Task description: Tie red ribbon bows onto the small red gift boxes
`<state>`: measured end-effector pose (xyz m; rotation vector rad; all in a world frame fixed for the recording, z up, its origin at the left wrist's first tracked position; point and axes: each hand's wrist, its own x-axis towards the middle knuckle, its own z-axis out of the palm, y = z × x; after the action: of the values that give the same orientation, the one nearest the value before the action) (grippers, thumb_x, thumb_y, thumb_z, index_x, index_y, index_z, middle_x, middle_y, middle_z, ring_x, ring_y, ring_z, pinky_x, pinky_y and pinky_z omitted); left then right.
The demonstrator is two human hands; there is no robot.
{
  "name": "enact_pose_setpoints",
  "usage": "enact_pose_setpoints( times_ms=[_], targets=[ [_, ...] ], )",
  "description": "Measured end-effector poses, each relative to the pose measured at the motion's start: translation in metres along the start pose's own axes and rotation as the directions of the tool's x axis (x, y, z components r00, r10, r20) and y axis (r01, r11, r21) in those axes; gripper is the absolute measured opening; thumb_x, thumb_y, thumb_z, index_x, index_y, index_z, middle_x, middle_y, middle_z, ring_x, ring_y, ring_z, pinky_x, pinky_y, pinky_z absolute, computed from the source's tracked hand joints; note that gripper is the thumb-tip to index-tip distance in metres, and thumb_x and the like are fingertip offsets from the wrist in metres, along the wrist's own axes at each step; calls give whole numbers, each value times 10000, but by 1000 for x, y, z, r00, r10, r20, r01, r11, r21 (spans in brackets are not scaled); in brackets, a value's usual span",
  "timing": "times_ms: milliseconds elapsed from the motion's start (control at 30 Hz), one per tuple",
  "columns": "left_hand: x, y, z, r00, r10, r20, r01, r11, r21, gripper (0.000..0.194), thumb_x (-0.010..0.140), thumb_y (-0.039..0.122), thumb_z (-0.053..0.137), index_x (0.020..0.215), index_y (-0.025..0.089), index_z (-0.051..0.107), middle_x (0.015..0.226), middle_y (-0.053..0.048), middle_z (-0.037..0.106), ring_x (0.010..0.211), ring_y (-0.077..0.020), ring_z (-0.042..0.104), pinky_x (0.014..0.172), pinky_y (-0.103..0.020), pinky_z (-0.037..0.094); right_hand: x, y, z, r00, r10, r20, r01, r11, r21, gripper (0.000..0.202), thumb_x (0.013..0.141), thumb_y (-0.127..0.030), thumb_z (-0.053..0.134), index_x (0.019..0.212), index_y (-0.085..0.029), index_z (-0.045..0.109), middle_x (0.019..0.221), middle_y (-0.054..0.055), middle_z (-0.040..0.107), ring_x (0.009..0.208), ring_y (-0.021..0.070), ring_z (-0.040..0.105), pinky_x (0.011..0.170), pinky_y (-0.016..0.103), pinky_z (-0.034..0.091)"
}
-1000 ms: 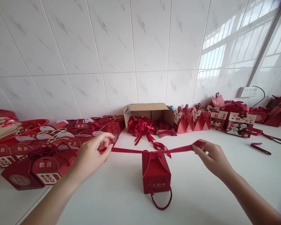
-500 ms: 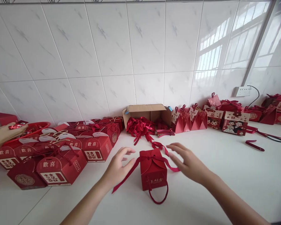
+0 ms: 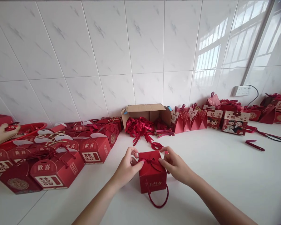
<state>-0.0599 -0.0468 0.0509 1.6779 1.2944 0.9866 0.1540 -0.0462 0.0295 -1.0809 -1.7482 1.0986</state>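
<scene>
Ribbon [image 3: 156, 165] crosses red box [image 3: 152, 185], left hand [image 3: 126, 167] and right hand [image 3: 177, 165] flanking knot [image 3: 150, 161] for even control, fingers curled narrow, though can't tell if they're pinching it.

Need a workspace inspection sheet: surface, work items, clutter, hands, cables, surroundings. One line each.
Surface: white tabletop, seam at lower left; spills, nothing seen.
Work items: small red box upright between the hands, ribbon across its top, rope handle hanging at the front.
Clutter: red gift boxes crowded at left; open cardboard box behind, loose ribbons spilling out; dark red strip at right.
Hands: left hand and right hand at the ribbon; grip unclear.
Cables: black cable at the wall socket.
Surroundings: tiled wall; another person's hand at far left.
</scene>
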Motion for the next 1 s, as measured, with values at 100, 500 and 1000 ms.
enact_pose_setpoints(
  times_ms=[100,500,1000],
  targets=[
    [1,-2,-5,974,-184,130,191,980,-48,272,769,446,562,826,213,433,763,40,449,614,-95,407,567,-219,333,5,3,-3,994,87,68,-99,975,201,306,831,-503,526,901,-225,420,616,-71,434,522,90,429,508,227,355],
    [-1,-11,-12,969,-160,187,224,887,-405,324,753,401,620,578,163,486,580,42,400,564,-99,356,583,-244,323,8,3,-21,970,69,233,-118,972,204,427,838,-549,490,642,-176,422,584,-35,424,519,78,401,510,227,326],
    [-5,-6,0,974,-201,102,225,888,-401,235,662,305,718,822,179,601,816,4,606,787,-153,561,741,-264,412,12,16,-18,973,48,225,-113,952,285,386,797,-501,586,667,-176,424,588,-55,403,514,66,383,501,215,263]
  ],
)
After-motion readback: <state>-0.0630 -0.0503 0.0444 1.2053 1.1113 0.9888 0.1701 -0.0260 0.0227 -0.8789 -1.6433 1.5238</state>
